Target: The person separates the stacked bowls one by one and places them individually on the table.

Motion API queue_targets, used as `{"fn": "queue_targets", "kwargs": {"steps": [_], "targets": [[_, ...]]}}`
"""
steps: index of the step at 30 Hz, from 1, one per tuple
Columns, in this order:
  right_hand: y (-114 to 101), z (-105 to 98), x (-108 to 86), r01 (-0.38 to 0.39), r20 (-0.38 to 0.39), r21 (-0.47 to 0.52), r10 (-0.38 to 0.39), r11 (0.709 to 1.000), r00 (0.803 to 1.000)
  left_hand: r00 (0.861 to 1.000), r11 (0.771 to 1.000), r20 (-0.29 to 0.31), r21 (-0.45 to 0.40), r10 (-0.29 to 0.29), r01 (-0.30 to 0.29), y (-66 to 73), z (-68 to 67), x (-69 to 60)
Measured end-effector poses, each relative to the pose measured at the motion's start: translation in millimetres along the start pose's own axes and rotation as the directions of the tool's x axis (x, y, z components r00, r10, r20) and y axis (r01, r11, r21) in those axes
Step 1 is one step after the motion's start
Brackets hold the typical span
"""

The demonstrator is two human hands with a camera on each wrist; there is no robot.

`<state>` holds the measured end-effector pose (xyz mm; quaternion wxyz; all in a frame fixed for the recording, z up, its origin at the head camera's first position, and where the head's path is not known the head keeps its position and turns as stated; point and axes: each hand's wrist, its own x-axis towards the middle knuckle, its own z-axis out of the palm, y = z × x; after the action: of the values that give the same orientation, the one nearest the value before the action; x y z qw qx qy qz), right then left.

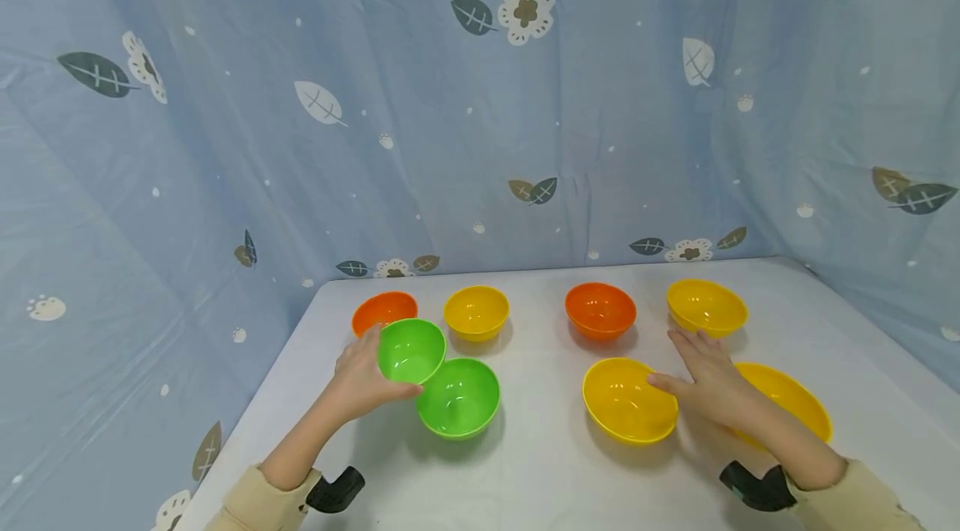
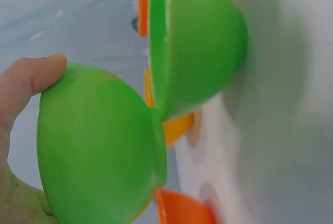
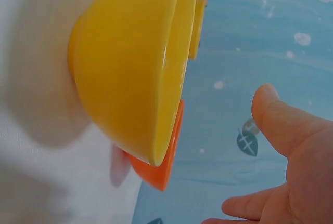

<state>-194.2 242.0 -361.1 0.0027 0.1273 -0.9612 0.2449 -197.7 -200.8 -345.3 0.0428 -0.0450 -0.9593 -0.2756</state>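
A green bowl [image 1: 412, 350] is held up off the table by my left hand [image 1: 362, 378], thumb and fingers spread across its rim. In the left wrist view, the thumb or a finger presses the rim of that held bowl [image 2: 99, 146]. Beside and partly beneath it stands a second green bowl [image 1: 461, 402], upright on the table. My right hand [image 1: 708, 385] hovers with fingers extended and nothing in its grasp. It is between a yellow bowl [image 1: 624, 404] on its left and another yellow bowl [image 1: 787, 398] partly hidden behind the forearm.
Along the back of the white table [image 1: 540, 473] stand an orange bowl [image 1: 386, 310], a yellow bowl [image 1: 476, 314], another orange bowl [image 1: 600, 312] and a yellow bowl [image 1: 707, 306]. A blue patterned curtain [image 1: 420, 97] hangs behind.
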Motion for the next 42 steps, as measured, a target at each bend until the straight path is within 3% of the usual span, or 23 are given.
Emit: {"fn": "queue_targets", "kwargs": {"steps": [11,30,42], "targets": [[4.0,-0.5,-0.4,-0.015,-0.013,-0.013,0.015,1.0,1.0,0.999,0.999,-0.04,0.03,-0.014,0.016,-24.4,-4.9,-12.2],[11.2,1.2,-2.3,-0.022,-0.021,-0.023,0.021,0.999,1.0,0.991,0.99,0.044,0.07,-0.127,0.124,-50.0,-5.1,-26.8],[15.0,1.7,-3.4,-0.033,-0.018,-0.027,0.033,0.999,0.999,0.989,0.988,0.054,0.089,-0.134,0.129,-62.2,1.5,-30.6]]}}
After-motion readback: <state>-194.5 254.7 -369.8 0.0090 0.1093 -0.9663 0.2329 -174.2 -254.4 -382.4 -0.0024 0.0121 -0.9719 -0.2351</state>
